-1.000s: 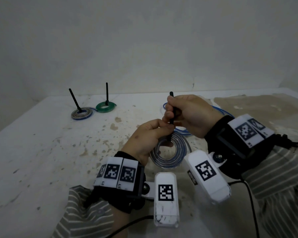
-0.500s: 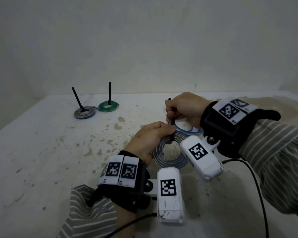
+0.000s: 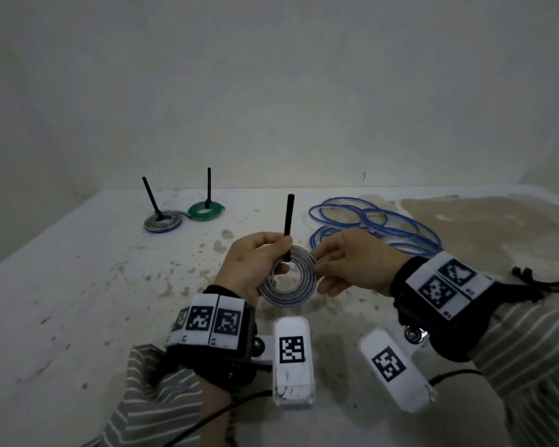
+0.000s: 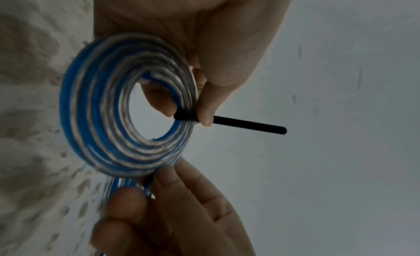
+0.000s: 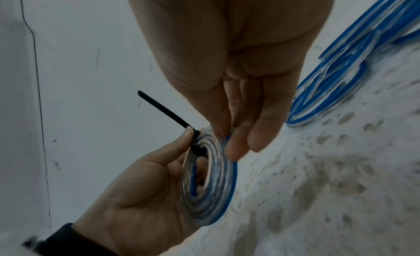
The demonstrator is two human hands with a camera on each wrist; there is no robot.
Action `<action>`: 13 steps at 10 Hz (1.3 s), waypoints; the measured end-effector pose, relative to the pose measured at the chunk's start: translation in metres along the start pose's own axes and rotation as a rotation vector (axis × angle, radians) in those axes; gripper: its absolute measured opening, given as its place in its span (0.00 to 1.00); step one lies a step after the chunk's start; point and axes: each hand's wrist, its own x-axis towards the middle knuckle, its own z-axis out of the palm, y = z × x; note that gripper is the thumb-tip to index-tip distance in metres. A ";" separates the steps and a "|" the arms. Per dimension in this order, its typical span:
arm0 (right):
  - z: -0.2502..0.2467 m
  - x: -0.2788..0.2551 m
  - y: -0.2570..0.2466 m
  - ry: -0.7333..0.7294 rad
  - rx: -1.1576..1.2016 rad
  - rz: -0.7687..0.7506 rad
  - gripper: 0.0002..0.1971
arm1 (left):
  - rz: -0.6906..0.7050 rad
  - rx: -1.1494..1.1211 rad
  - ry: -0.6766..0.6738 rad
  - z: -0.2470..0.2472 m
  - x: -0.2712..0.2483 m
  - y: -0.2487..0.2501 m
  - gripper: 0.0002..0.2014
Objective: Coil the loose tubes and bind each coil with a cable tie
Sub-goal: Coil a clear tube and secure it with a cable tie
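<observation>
A flat coil of clear and blue tube [image 3: 288, 279] [image 4: 127, 119] [image 5: 209, 184] is held up above the table between both hands. A black cable tie [image 3: 288, 221] [image 4: 247, 125] [image 5: 163, 110] is wrapped across the coil, and its free tail sticks straight up. My left hand [image 3: 255, 262] [image 5: 141, 197] pinches the coil at the tie, thumb on one side and a finger through the hole. My right hand [image 3: 352, 266] [image 4: 172, 206] pinches the coil's right rim between thumb and fingers. A loose blue tube [image 3: 375, 224] [image 5: 341, 76] lies in wide loops behind the right hand.
Two tied coils rest at the far left of the table [image 3: 78, 301]: a grey-blue one [image 3: 162, 222] and a green one [image 3: 205, 210], each with a black tie tail standing up. A brown stained patch [image 3: 497, 227] covers the table's far right. A wall rises right behind.
My right hand has let go of the tie's tail and dropped to the coil's right rim. The coil is lifted and turned flatter toward me, uncovering the loose blue tube behind.
</observation>
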 end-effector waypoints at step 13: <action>-0.058 0.057 0.039 -0.052 -0.909 -0.036 0.03 | -0.168 0.730 0.646 -0.213 0.101 0.033 0.12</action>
